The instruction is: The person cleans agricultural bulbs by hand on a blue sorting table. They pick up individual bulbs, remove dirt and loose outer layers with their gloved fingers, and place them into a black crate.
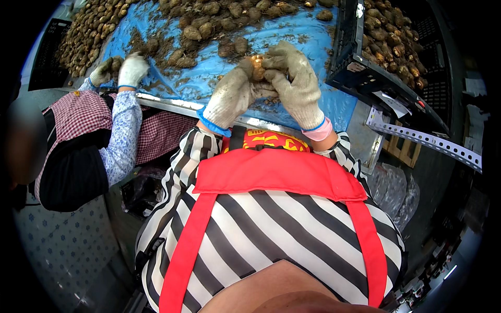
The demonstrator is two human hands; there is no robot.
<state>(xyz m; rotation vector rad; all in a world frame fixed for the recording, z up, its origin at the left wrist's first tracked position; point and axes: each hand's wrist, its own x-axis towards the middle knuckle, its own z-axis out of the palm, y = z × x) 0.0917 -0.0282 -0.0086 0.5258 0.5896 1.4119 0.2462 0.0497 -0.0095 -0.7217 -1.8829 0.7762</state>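
In front of me, over a blue plastic sheet (182, 96), I hold a taro corm (258, 69), brown with orange-tan patches. My left hand (229, 98), in a dirty white knit glove with a blue cuff, is closed around its left side. My right hand (297, 86), gloved the same way, is closed too, its fingers and thumb against the corm's right side. Beyond my hands, a heap of soil-covered taro corms (206, 23) lies on the sheet, with a few loose ones nearer. The underside of the held corm is hidden by the gloves.
At right, a black plastic crate (339, 73) holds many corms, beside a perforated metal strip (428, 138). A co-worker's gloved hands (133, 69) work at left, near another corm pile (91, 31). The table's metal edge (172, 106) runs before me.
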